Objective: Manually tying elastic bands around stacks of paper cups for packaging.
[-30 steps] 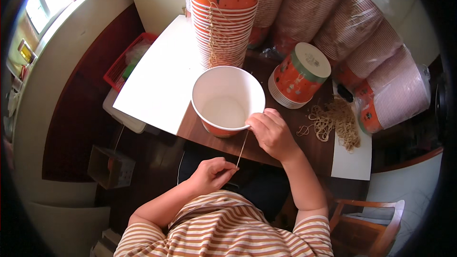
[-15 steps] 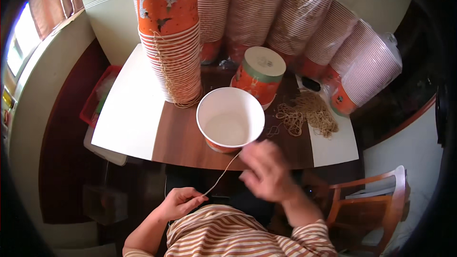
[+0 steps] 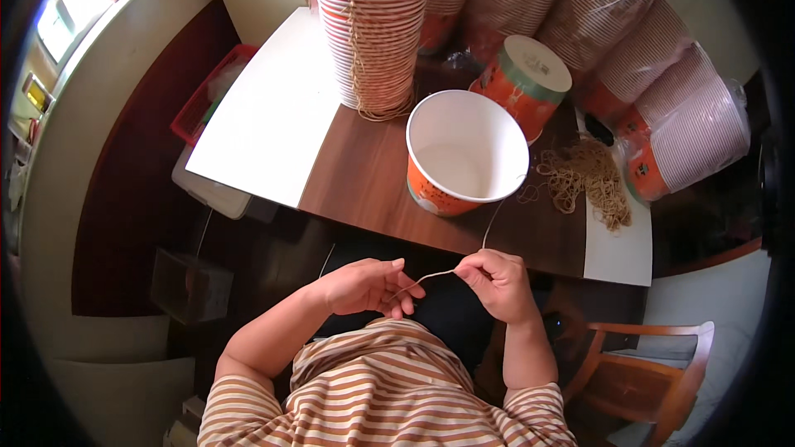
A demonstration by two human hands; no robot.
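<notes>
A thin tan cord (image 3: 439, 273) runs between my hands at the table's front edge. My right hand (image 3: 499, 280) pinches it between thumb and fingertips. The cord's near stretch lies across the loosely curled fingers of my left hand (image 3: 368, 288), whose thumb stands apart. From my right hand the cord goes up toward the right side of a paper bucket (image 3: 447, 199), white inside and orange outside. The bucket sits upright on the table (image 3: 364, 174), its mouth facing me. Where the cord meets the bucket is hard to make out.
Behind the bucket stands an upside-down bucket (image 3: 517, 91). A tall stack of nested buckets (image 3: 381, 41), hung with cords, rises at the back left. Several wrapped stacks (image 3: 704, 141) line the back right. A cord pile (image 3: 592, 182) lies right; a wooden chair (image 3: 646, 364) stands lower right.
My view has shifted, so the table sits higher and farther right. My right hand has come down from the bucket's rim toward my left hand, whose fingers have loosened and spread.
</notes>
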